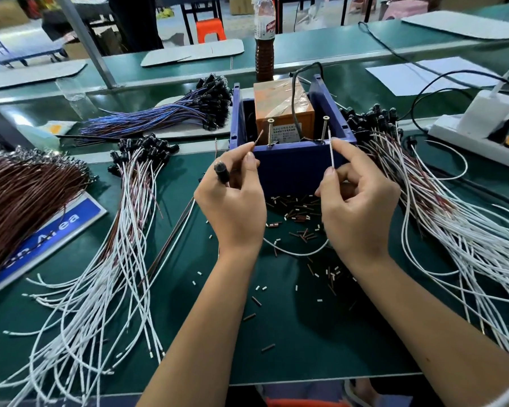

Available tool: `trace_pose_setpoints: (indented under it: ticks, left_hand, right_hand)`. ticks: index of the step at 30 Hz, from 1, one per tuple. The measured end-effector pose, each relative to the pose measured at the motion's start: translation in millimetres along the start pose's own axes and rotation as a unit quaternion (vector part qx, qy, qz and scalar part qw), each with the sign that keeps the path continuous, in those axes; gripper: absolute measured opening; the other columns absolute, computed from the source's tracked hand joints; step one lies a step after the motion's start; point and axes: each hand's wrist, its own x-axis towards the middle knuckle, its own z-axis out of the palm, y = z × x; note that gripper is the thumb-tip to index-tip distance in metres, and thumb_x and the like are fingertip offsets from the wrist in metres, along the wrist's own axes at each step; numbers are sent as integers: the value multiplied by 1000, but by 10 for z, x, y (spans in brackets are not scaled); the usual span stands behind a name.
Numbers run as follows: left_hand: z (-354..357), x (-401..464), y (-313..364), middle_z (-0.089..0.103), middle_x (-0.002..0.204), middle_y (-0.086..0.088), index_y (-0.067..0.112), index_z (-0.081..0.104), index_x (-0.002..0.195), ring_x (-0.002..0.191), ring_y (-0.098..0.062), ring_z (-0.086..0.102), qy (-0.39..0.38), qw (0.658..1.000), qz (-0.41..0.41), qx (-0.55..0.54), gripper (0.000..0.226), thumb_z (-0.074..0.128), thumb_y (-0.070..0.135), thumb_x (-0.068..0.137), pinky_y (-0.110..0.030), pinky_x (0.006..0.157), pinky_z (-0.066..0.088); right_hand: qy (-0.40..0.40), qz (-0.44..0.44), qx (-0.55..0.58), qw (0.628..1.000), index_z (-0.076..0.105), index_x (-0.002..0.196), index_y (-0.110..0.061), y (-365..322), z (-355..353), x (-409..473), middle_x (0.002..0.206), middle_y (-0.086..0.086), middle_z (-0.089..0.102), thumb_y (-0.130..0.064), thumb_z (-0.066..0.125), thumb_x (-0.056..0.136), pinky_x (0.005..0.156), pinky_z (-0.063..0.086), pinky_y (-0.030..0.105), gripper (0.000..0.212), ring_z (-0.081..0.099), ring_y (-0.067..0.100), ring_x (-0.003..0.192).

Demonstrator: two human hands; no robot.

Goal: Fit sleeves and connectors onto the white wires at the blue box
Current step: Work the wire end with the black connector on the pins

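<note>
The blue box (pixel 291 165) stands at the table's middle with an orange block (pixel 279 104) inside and two upright screws (pixel 269 132) on its front wall. My left hand (pixel 232 201) pinches a thin brown wire end (pixel 258 138) that points up toward the left screw, and a black connector (pixel 221 171) lies against its thumb side. My right hand (pixel 356 201) pinches a white wire (pixel 331 151) held upright in front of the right screw (pixel 324 129). Small brown sleeves (pixel 297 212) lie scattered below the box between my hands.
Bundles of white wires with black connectors fan out at left (pixel 124 236) and right (pixel 453 224). A blue wire bundle (pixel 165 116) and a brown bundle (pixel 18 195) lie further left. A white power strip (pixel 476 133) sits at right, a bottle (pixel 264 39) behind the box.
</note>
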Motion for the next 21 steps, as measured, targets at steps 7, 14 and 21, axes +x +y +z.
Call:
trace_pose_setpoints:
  ticks: [7,14,21]
  left_hand:
    - [45,-34,44,73,74,2,13,68,97,69,-16,72,-20,999,21,-13,10,70,4,94,-28,70,56]
    - [73,-35,35,72,70,1,7,76,95,65,-7,70,-11,998,58,13,6,72,3,93,-8,72,45]
    - [69,-30,60,73,72,0,5,77,94,61,-9,67,-7,998,62,18,6,72,2,92,-7,71,44]
  right_hand:
    - [-3,-33,-16,999,68,137,-6,-15,-4,5,62,1,64,-3,61,95,56,51,32,42,59,15,54]
    - [-13,-42,-21,999,68,136,-6,-4,18,23,59,5,59,-1,56,93,54,48,42,45,53,23,49]
    - [-15,-41,-17,999,68,137,-5,-2,19,18,58,1,57,1,56,92,53,47,40,46,51,19,49]
